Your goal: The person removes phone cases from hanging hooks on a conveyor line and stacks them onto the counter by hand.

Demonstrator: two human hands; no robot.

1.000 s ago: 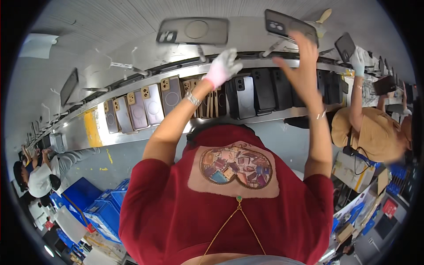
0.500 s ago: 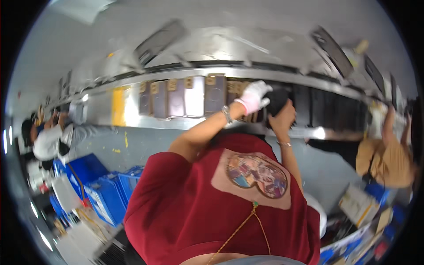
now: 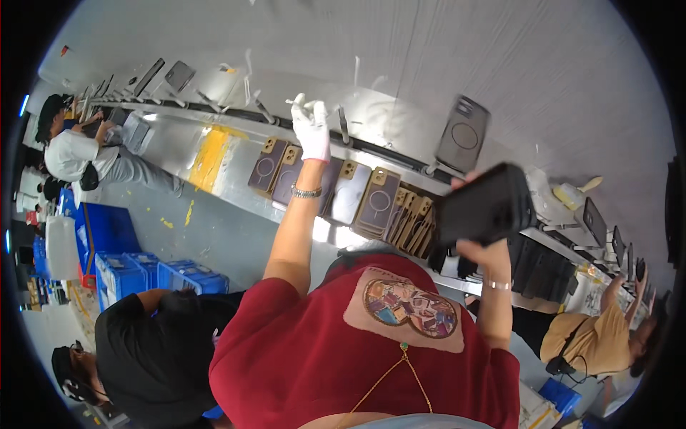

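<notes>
My bare right hand (image 3: 490, 259) grasped a black, rounded-rectangular phone case (image 3: 482, 204), raised over the silver metal surface (image 3: 174, 145), near purple-grey phone cases with gold camera plates (image 3: 350, 191). White-gloved left hand (image 3: 311, 132): fingers half-curled near the dark rail (image 3: 379, 151); I couldn't tell whether it gripped anything.

The right hand (image 3: 494, 257) was partly hidden behind the blurred black case (image 3: 482, 206) it held. The left wrist (image 3: 311, 171) covered part of the brown-edged cases (image 3: 379, 201), and the lower edge cut off the red shirt (image 3: 286, 357).
</notes>
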